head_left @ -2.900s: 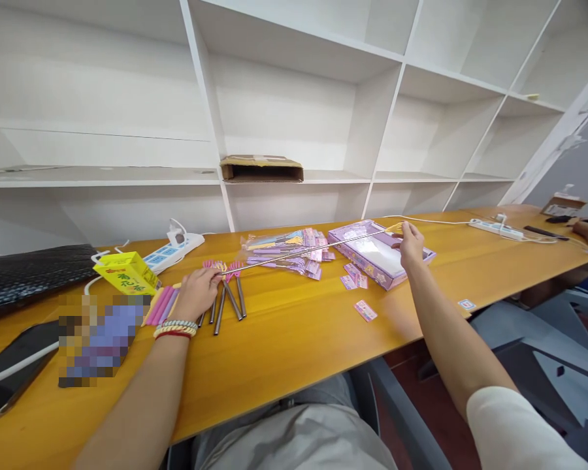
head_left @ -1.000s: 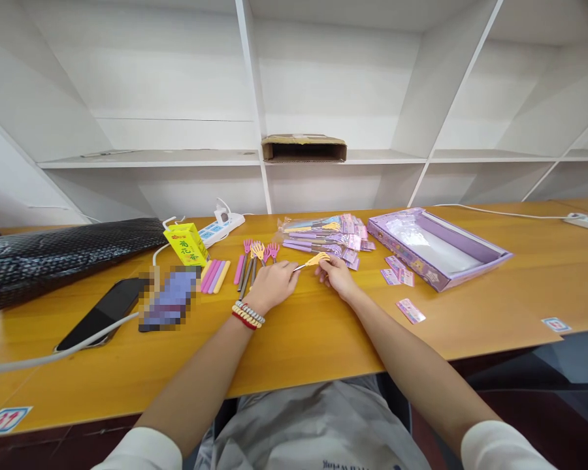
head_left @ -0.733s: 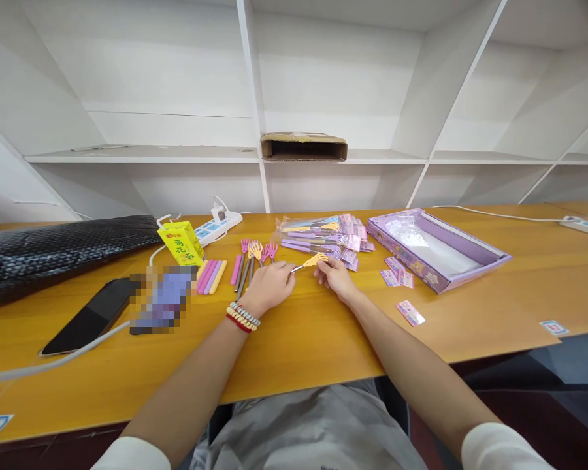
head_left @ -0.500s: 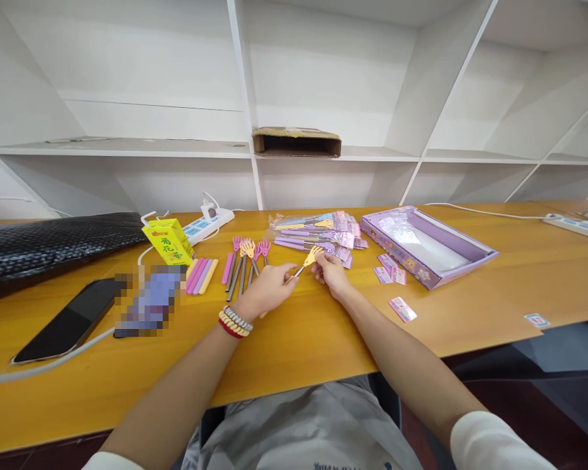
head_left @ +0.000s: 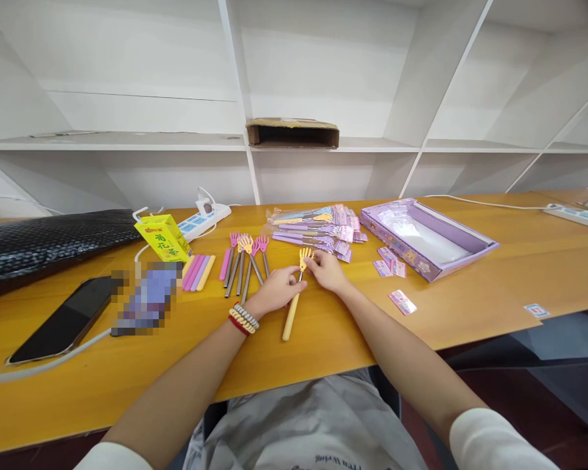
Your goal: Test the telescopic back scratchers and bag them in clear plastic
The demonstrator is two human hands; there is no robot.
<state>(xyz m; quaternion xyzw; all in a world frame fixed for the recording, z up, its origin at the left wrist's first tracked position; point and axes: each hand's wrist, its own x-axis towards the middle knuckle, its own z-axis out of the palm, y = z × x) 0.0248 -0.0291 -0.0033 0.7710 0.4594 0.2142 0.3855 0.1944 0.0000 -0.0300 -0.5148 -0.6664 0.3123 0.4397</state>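
A yellow back scratcher (head_left: 291,316) with a claw-shaped head and a short metal shaft is held between both hands, its handle pointing toward me. My left hand (head_left: 277,287) is closed around the shaft near the top of the handle. With pinched fingers, my right hand (head_left: 326,269) grips the claw head from the right. To the left lie several loose claw heads on metal rods (head_left: 245,261), pink and yellow. Beside them is a row of pink, purple and yellow handles (head_left: 198,273). Behind my hands, bagged back scratchers (head_left: 318,228) with printed cards are piled up.
A purple display box (head_left: 428,238) sits at the right, with small printed cards (head_left: 402,301) near it. On the left are a yellow drink carton (head_left: 164,238), a phone (head_left: 66,320), a power strip (head_left: 203,222) and a black wrapped bundle (head_left: 53,248). White shelves rise behind.
The back scratcher has swung from slanting to nearly straight, and its yellow handle now shows below my left hand. My right hand has shifted slightly left, still at the claw head.
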